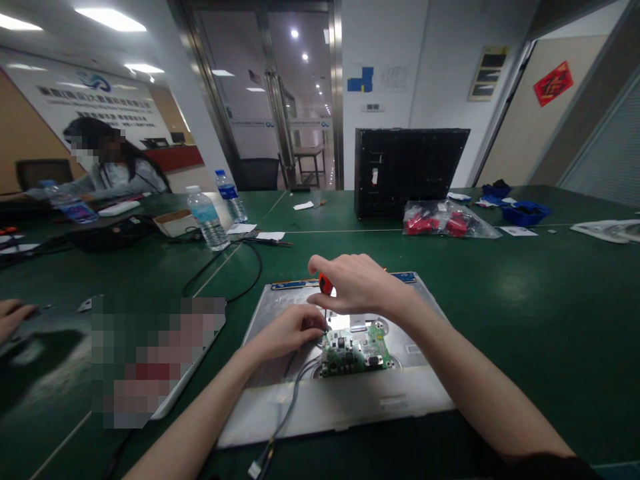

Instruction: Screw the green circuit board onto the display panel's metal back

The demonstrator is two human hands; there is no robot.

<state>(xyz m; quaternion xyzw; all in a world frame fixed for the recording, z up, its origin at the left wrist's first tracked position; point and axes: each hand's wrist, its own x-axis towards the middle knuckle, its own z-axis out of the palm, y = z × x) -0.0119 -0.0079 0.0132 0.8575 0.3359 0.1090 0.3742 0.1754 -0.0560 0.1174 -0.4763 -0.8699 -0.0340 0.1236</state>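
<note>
My right hand [357, 283] is wrapped round the red handle of a small screwdriver [325, 285], held upright with its shaft pointing down at the far left corner of a green circuit board [355, 350]. My left hand [295, 329] is pinched closed right at the screwdriver's tip, beside that board corner. The board sits on the back of a grey metal display panel [350, 400] lying flat on the green table [525, 300]. A grey cable [287, 413] runs from the board toward me.
Another flat panel, partly blurred, lies to the left [160, 360]. Someone's hand [13, 317] rests at the far left edge. Two water bottles [207, 217], a black cable, a black monitor housing [407, 170], a bag of red parts [445, 220] and a blue tray [525, 212] stand farther back. A person sits at the far left.
</note>
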